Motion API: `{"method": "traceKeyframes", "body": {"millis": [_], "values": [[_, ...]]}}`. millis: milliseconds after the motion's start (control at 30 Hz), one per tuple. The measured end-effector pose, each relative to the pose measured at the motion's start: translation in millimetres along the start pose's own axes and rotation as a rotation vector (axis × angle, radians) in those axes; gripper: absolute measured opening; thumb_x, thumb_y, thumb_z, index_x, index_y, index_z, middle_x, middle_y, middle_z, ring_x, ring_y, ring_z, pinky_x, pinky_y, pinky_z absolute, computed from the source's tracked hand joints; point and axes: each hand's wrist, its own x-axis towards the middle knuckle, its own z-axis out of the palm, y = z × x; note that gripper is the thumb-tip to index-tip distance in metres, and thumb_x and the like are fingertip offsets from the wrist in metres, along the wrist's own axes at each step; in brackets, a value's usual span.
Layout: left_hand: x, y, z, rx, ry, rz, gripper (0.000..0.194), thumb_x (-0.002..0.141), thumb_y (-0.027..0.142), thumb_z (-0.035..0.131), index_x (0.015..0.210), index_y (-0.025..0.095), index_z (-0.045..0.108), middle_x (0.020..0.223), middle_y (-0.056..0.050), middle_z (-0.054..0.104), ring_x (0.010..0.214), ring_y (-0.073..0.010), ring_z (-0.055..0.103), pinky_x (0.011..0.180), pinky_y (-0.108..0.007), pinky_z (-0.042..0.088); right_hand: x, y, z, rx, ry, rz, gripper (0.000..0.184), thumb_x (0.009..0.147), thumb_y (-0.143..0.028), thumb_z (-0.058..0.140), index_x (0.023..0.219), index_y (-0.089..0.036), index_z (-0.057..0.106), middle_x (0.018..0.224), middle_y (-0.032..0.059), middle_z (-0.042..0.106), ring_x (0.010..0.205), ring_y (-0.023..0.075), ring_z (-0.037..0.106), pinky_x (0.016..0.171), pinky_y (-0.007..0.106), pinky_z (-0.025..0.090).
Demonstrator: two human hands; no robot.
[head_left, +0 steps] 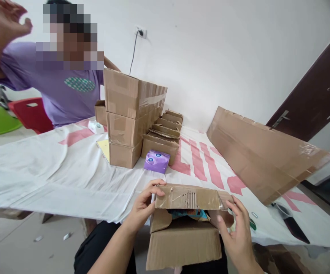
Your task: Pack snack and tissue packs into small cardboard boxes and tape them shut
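Observation:
An opened cardboard box point(182, 243) sits in front of me at the table's near edge, its near flap hanging down toward me. A blue printed packet point(192, 214) shows inside, partly hidden by the far flap. My left hand point(146, 203) grips the box's left far corner, fingers over the top and thumb on the side. My right hand point(237, 224) holds the right side, its fingers curled at the upper edge and its thumb by the opening. Just beyond the box, a purple packet point(157, 161) leans against another small carton.
Taped cartons point(122, 129) stand stacked at centre-left, beside a row of open boxes point(165, 129). A large cardboard sheet point(267, 152) stands at the right. A dark, long object point(296, 229) lies near the right edge. Across the table is a person in a purple shirt point(65, 95), one hand raised.

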Motion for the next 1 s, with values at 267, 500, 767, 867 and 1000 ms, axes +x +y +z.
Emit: {"method": "traceKeyframes", "body": {"millis": [267, 500, 767, 867, 1000], "values": [[0, 0, -0.8, 0.002, -0.004, -0.004, 0.016, 0.086, 0.036, 0.063, 0.091, 0.022, 0.067, 0.12, -0.01, 0.054, 0.112, -0.0258, 0.051, 0.091, -0.034, 0.042, 9, -20, -5, -0.03, -0.006, -0.213, 0.032, 0.087, -0.018, 0.054, 0.119, -0.023, 0.05, 0.128, 0.0131, 0.051, 0.126, 0.0329, 0.043, 0.099, 0.058, 0.041], [-1, 0, -0.3, -0.008, -0.005, -0.01, 0.015, 0.085, 0.035, 0.063, 0.091, 0.022, 0.067, 0.121, -0.01, 0.053, 0.113, -0.026, 0.05, 0.091, -0.034, 0.041, 24, -28, 3, 0.01, -0.179, -0.196, 0.024, 0.091, -0.02, 0.05, 0.114, -0.022, 0.054, 0.103, 0.0088, 0.062, 0.098, 0.0244, 0.059, 0.083, 0.043, 0.052], [-2, -3, -2.2, -0.008, -0.041, 0.003, 0.012, 0.088, 0.031, 0.06, 0.095, 0.024, 0.066, 0.124, -0.008, 0.051, 0.114, -0.0237, 0.049, 0.091, -0.031, 0.039, 25, -38, 17, 0.056, -0.208, -0.068, 0.015, 0.089, -0.024, 0.053, 0.103, -0.021, 0.056, 0.081, 0.0032, 0.058, 0.076, 0.0198, 0.057, 0.067, 0.033, 0.049], [-1, -3, -2.3, -0.007, -0.048, 0.014, 0.012, 0.088, 0.031, 0.06, 0.096, 0.024, 0.066, 0.124, -0.008, 0.051, 0.114, -0.0236, 0.049, 0.092, -0.031, 0.039, 23, -38, 20, 0.069, -0.184, -0.073, 0.015, 0.088, -0.022, 0.055, 0.102, -0.021, 0.056, 0.08, 0.0024, 0.057, 0.075, 0.0192, 0.056, 0.067, 0.032, 0.049], [0, -4, -2.6, -0.009, -0.049, 0.027, 0.013, 0.089, 0.032, 0.059, 0.097, 0.024, 0.066, 0.124, -0.009, 0.051, 0.116, -0.0242, 0.047, 0.093, -0.031, 0.038, 22, -40, 22, 0.102, -0.158, -0.068, 0.014, 0.087, -0.02, 0.055, 0.101, -0.021, 0.057, 0.08, 0.0024, 0.057, 0.075, 0.019, 0.056, 0.067, 0.032, 0.048]]}}
